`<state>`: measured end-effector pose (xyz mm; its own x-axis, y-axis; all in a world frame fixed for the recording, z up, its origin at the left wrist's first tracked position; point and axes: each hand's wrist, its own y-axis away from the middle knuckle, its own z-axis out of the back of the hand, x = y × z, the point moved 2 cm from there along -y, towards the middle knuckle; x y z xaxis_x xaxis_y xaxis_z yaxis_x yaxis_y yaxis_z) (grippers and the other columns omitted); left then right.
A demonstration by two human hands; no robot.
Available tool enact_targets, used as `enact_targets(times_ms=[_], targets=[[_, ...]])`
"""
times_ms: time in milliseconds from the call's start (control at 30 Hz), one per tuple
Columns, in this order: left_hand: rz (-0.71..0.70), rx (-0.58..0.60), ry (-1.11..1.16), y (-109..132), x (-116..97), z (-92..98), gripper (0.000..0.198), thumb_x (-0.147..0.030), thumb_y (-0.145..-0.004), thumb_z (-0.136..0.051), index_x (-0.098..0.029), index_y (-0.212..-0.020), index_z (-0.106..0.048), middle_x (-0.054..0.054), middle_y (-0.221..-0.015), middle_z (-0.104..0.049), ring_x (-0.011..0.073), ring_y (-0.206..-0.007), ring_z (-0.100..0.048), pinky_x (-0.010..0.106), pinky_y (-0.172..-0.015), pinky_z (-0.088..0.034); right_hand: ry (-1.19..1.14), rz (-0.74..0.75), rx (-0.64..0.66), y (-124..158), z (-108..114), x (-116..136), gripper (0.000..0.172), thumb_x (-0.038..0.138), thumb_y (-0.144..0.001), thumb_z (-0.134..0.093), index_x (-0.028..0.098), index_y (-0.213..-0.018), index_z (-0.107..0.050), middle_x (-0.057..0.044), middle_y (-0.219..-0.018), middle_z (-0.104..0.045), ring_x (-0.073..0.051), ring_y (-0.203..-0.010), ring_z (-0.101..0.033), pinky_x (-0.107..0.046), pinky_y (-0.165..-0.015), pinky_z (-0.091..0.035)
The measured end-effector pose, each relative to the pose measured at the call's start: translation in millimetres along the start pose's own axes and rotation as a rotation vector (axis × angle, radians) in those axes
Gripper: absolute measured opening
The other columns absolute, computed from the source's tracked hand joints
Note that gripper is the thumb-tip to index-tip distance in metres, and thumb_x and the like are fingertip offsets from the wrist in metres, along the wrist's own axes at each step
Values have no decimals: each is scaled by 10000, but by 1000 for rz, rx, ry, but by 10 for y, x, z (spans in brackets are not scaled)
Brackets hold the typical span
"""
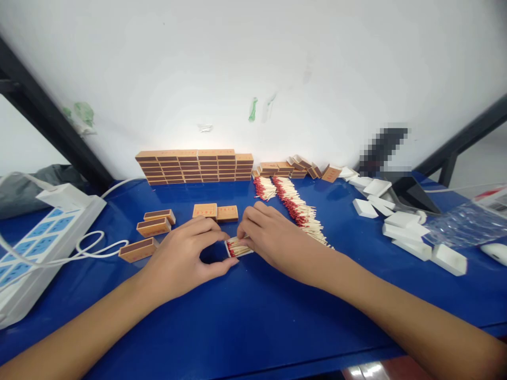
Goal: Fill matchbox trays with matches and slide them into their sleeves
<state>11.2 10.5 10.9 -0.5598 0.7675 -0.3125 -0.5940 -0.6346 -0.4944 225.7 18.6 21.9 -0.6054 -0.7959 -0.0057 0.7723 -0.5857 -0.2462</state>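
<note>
A small tray (227, 250) of matches (235, 248) sits on the blue table (261, 316), right between the two hands; call it the clock's centre. At nine, the left hand (184, 256) has thumb and forefinger spread about its end; whether they grip, I can't tell. At three, the right hand (273, 236) bunches its fingers over the matches, their hold hidden. Loose matches (295, 203) spread toward two, stacked matchboxes (198, 168) stand at eleven.
</note>
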Motion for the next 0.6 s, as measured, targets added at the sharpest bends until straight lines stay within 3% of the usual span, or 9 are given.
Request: enact_targets(times_ms=[100,233,367,600], targets=[[10,8,5,8,6,4,191,-348,-925,-804,-205,-1048,-773,53,-999,-746,224,-940,-731,368,-836,-608,-77,-43,-98,37,61,-206,224,235,-1097,-500,164,-1010,-694,-122,-1023,-652,-263,-963,-536,-409,-889,-459],[21,12,12,-2,7,6,197,-356,-928,-800,-205,-1052,-780,50,-995,-741,224,-944,-727,366,-841,-605,-51,-220,-204,138,108,-722,164,217,-1051,-536,207,-1036,-699,-125,-1033,-658,-293,-1008,-553,-450,-913,-466],[30,14,15,-11,5,4,203,-350,-915,-811,-200,-1050,-784,51,-993,-742,225,-936,-728,367,-833,-603,42,-294,-156,212,25,-1116,137,238,-1012,-596,200,-1058,-719,-142,-1067,-658,-309,-1010,-532,-473,-932,-453],[19,29,0,-4,0,10,201,-368,-932,-797,-201,-1041,-788,48,-998,-738,216,-940,-723,361,-835,-603,64,-299,-104,162,-174,-1223,104,226,-987,-659,205,-1030,-751,-138,-1089,-657,-309,-1055,-527,-427,-905,-424]])
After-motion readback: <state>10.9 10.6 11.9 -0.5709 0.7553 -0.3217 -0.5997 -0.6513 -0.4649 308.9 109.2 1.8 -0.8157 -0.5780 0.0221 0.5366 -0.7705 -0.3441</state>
